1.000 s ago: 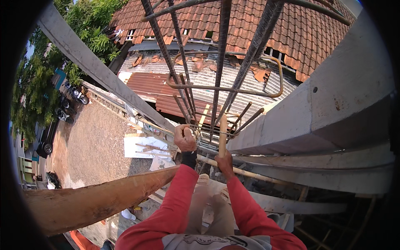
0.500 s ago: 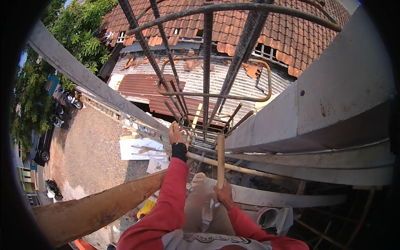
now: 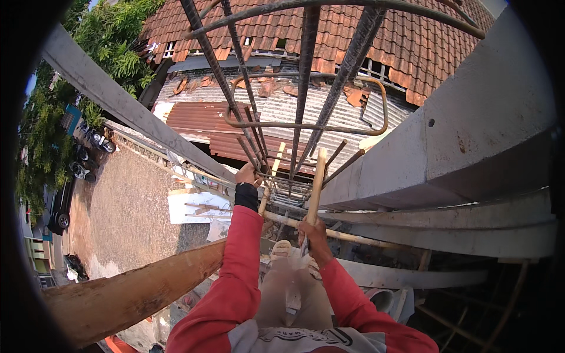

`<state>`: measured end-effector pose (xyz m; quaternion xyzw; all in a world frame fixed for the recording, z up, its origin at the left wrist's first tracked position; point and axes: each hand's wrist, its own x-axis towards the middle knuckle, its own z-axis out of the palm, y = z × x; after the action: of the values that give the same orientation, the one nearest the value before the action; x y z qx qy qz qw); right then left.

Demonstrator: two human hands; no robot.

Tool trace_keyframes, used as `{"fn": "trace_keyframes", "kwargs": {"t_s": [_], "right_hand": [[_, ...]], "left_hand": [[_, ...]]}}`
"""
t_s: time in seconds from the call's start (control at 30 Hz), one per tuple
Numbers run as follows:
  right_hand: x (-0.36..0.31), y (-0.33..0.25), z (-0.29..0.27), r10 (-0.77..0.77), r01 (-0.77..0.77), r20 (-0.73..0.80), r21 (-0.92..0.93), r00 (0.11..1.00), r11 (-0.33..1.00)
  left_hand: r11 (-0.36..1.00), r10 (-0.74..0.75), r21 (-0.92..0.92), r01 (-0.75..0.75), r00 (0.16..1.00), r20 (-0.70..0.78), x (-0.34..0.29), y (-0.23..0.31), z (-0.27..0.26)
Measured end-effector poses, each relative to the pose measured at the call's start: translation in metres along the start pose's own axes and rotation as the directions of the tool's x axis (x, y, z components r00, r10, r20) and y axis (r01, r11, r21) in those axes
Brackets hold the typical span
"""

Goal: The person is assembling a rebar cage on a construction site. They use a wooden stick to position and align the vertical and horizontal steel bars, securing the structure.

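My left hand [image 3: 248, 175], with a black band at the wrist, is closed at the left corner of the rebar cage, its fingers around a steel bar [image 3: 254, 154] near the stacked stirrups [image 3: 289, 187]. Part of that grip is hidden. My right hand [image 3: 315, 236] is closed around the lower part of a pale wooden-handled tool [image 3: 318, 182]. Its handle points up and away, close to the cage's right side. A greyish metal part shows just below the fist, but its kind cannot be made out. A larger rectangular stirrup [image 3: 318, 125] hangs higher around the tall bars.
Concrete beams flank the cage at left [image 3: 135, 106] and right [image 3: 482, 129]. A bamboo pole [image 3: 353, 236] crosses below the hands. One wooden plank [image 3: 141, 288] lies at lower left, a bucket [image 3: 382, 300] at lower right. Beyond are tiled roofs [image 3: 412, 53] and a yard far below [image 3: 129, 206].
My right hand has risen forward with the wooden-handled tool, whose top now tilts right. My left hand has moved slightly up and stays at the cage. The view has shifted slightly.
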<state>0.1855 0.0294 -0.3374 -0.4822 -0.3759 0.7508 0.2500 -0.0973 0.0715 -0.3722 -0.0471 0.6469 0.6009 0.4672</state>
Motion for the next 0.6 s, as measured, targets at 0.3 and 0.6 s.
{"fn": "trace_keyframes", "kwargs": {"t_s": [0.3, 0.6], "right_hand": [[-0.002, 0.021, 0.001, -0.067, 0.067, -0.062, -0.016, 0.996, 0.998], [-0.087, 0.089, -0.04, -0.115, 0.066, -0.019, -0.721, 0.993, 0.69]], "left_hand": [[0.995, 0.004, -0.098, -0.007, 1.0, -0.029, 0.006, -0.007, 0.003], [0.229, 0.969, 0.554, -0.801, 0.239, -0.056, -0.08, -0.022, 0.027]]}}
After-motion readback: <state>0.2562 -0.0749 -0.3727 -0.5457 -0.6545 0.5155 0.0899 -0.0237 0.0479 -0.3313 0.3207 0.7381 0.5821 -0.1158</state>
